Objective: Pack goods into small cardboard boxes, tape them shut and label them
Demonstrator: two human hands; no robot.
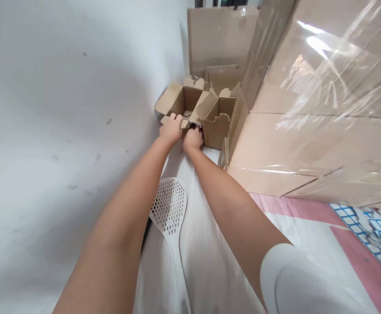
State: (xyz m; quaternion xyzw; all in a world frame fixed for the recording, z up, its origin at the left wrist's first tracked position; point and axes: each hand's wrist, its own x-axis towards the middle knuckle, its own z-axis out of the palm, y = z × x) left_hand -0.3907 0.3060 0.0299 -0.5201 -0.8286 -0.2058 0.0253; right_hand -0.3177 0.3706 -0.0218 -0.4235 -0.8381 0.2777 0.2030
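Directly ahead, left of a second box (216,134), the box (178,104) stands open-topped beside the wall (79,100). Our left hand (171,127) curls closed over its near flap; our right hand (193,138), just beside, curls lower; we cannot tell its hold.

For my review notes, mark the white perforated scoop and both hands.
White perforated scoop (174,241), head view: the neck below its holes.
Left hand (171,129), head view: back of the hand.
Right hand (193,139), head view: back of the hand.
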